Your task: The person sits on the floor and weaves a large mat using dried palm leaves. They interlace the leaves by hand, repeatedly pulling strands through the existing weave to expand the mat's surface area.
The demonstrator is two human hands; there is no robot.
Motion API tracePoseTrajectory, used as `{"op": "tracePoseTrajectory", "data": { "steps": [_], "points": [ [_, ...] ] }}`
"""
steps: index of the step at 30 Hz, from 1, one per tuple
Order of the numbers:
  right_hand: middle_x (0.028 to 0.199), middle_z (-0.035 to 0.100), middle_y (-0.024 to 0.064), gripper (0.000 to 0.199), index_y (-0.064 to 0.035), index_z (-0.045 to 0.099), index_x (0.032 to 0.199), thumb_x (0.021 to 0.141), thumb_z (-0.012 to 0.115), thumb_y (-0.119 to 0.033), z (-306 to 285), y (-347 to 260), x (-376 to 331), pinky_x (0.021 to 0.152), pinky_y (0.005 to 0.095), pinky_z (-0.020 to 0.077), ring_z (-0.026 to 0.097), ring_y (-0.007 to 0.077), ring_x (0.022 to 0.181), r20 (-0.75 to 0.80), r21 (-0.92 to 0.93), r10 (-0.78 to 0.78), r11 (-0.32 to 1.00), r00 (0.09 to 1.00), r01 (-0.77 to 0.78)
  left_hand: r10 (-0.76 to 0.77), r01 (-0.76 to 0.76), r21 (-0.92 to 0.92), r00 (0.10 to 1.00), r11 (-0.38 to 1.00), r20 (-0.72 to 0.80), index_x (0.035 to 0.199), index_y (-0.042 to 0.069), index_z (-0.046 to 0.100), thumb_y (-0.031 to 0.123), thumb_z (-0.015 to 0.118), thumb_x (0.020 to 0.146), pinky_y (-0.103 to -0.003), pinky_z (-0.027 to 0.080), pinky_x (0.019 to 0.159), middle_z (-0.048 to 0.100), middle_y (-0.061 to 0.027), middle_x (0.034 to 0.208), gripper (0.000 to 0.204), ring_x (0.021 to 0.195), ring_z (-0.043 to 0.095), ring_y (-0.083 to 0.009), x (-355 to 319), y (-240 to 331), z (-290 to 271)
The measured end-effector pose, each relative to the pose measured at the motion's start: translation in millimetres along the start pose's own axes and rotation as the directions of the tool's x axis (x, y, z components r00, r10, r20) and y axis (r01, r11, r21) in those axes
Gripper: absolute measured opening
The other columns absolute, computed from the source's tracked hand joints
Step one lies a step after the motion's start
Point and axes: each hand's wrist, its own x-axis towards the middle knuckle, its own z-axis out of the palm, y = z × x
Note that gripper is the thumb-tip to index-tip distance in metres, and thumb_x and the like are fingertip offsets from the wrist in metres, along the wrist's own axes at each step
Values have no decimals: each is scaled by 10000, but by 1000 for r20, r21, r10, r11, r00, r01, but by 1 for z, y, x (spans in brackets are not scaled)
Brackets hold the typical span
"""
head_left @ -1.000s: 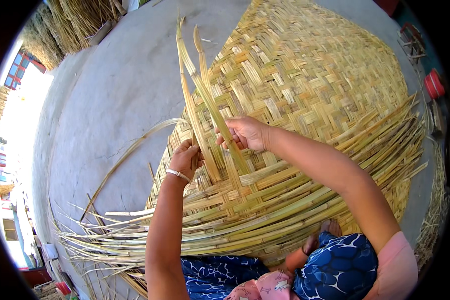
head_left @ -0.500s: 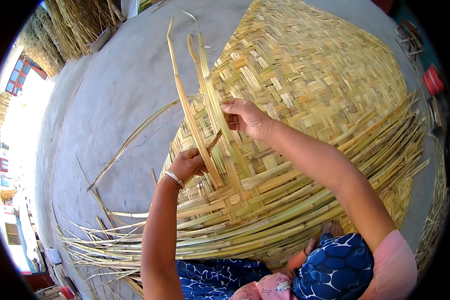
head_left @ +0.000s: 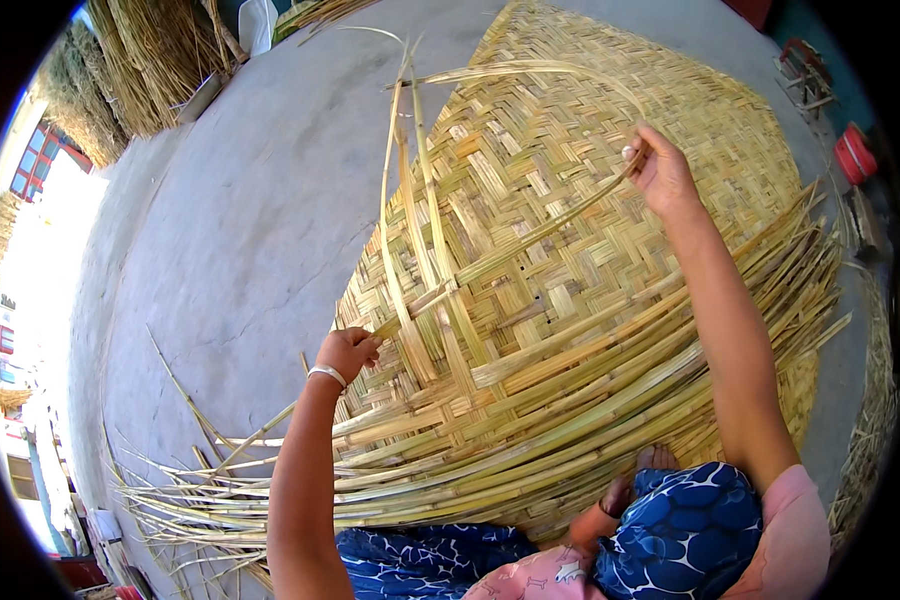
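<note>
The left hand (head_left: 348, 352), at 8 o'clock from the centre of view, pinches one end of a strip (head_left: 530, 240). The strip crosses the woven mat (head_left: 690, 130) toward 2 o'clock, where the right hand (head_left: 662, 177) pinches it between thumb and fingers. Beyond that grip, the strip curves back toward 12 o'clock. Raised strips (head_left: 431, 200) point to 11 o'clock; loose strips (head_left: 570, 425) span 4 to 8 o'clock.

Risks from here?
1. The held reed strip curves back on itself at the right hand; it might crack or spring loose there.
2. In this view, its far stretch meets the raised reed strips near their tips, so it could snag them.
3. The bare left hand pinches it too; an edge might cut that hand.
</note>
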Motion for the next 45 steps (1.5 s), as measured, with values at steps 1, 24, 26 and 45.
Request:
{"op": "tracePoseTrajectory", "data": {
  "steps": [1,24,26,45],
  "points": [
    [684,579,-23,185,-133,554,734,833,669,-240,-10,-13,-4,578,260,438,566,107,648,35,26,-10,1000,999,9,8,-8,12,1000,1000,-2,874,-29,663,221,621,842,-271,503,615,666,-74,706,255,610,631,-144,0,-3,-2],
    [678,550,-3,156,-130,501,870,911,574,-261,1,-26,-66,527,228,433,536,96,588,30,-287,-180,941,983,181,46,-52,267,998,962,30,896,-7,679,224,612,805,-303,489,621,656,-89,688,257,610,610,-163,7,-14,-8],
    [719,581,16,169,-112,495,892,908,580,-258,-14,-30,-56,552,250,457,580,117,639,-59,-248,-224,947,973,203,84,-86,268,996,960,21,882,-5,684,235,634,787,-309,486,625,651,-97,685,263,623,610,-167,9,-22,-11],
    [812,616,104,163,-7,505,1007,920,500,-145,-164,-134,10,575,308,479,593,165,648,-541,-487,-516,836,664,253,105,-108,115,994,987,28,759,-37,660,169,686,773,-263,451,527,634,-59,640,208,558,552,-98,-3,-67,-4]
  ]
}}
